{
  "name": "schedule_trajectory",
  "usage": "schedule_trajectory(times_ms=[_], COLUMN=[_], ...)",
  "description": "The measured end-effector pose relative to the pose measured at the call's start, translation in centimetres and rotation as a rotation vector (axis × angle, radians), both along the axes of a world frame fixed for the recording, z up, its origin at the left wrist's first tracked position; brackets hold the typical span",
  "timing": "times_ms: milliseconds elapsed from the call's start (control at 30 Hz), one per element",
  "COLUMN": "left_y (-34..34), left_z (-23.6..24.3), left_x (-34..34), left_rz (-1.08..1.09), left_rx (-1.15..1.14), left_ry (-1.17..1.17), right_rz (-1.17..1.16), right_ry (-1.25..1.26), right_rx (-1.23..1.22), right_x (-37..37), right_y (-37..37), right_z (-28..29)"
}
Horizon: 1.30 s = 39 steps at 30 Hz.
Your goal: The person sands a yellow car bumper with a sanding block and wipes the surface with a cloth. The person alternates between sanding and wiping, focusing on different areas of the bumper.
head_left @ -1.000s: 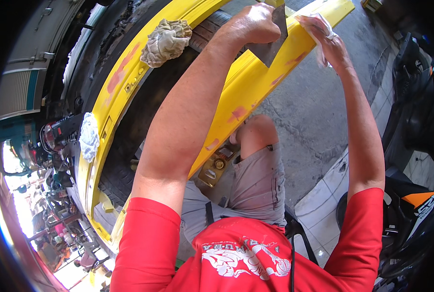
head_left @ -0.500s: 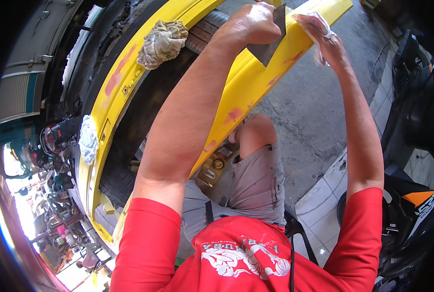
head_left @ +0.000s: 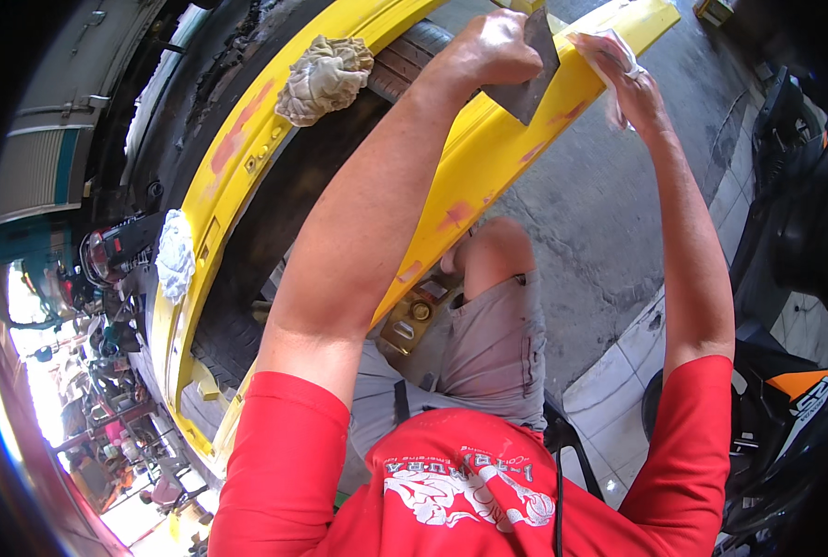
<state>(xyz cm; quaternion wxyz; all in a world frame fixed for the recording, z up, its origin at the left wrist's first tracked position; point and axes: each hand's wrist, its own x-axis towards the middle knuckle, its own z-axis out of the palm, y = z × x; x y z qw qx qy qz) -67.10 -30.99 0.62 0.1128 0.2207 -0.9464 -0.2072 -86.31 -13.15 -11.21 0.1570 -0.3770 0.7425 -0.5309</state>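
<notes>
My left hand (head_left: 504,48) is closed on a stiff dark grey sheet (head_left: 525,93) that looks like sandpaper. It is held over the upper part of a long yellow painted panel (head_left: 488,144). My right hand (head_left: 638,95) grips a thin, crumpled whitish cloth (head_left: 611,58) at the panel's right edge, near its far end. Part of that cloth hangs below the palm. Pinkish patches (head_left: 455,215) mark the yellow paint. The contact between the sheet and the panel is hidden behind my left fist.
A crumpled beige rag (head_left: 325,82) and a pale blue rag (head_left: 175,257) lie on the curved yellow part at left. Beyond it is a tyre (head_left: 414,58). A gold-coloured container (head_left: 406,325) stands by my leg. Black motorcycle parts (head_left: 776,399) are at right.
The yellow panel and the rags sit slightly farther right in the picture, as the view has shifted a little. Both hands keep their holds with almost the same pose.
</notes>
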Motion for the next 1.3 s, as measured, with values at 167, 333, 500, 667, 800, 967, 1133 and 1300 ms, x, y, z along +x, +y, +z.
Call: schedule_trajectory(times_ms=[167, 333, 500, 667, 800, 967, 1133, 1300], left_y=[-1.9, -2.2, 0.0, 1.4, 3.1, 6.0, 10.2, 13.6], left_z=[3.9, 9.4, 12.3, 14.2, 15.1, 14.5, 12.9, 12.3], left_x=[8.6, 18.4, 22.3, 26.7, 32.9, 41.7, 48.8, 51.4], left_rz=[0.013, 0.059, 0.087, 0.059, 0.251, 0.433, 0.585, 0.658], left_rx=[0.32, 0.331, 0.477, 0.317, 0.383, 0.41, 0.454, 0.468], left_ry=[0.156, 0.27, 0.401, 0.334, 0.399, 0.401, 0.487, 0.657], right_rz=[-0.04, 0.206, 0.539, 0.662, 0.405, 0.086, -0.125, 0.218], right_ry=[0.293, 0.695, 0.233, 0.44, 0.777, 0.562, 1.009, 0.924], right_rx=[0.064, -0.242, -0.287, -0.232, -0.138, -0.052, 0.119, -0.25], right_x=[1.6, 13.1, 37.2, 37.9, 23.0, 2.0, 0.6, 20.7], right_y=[-0.9, 0.1, 5.7, 6.0, 3.3, -2.1, -3.6, 0.1], right_z=[0.3, 3.3, 7.3, 5.5, 3.2, 1.0, 0.9, 3.9])
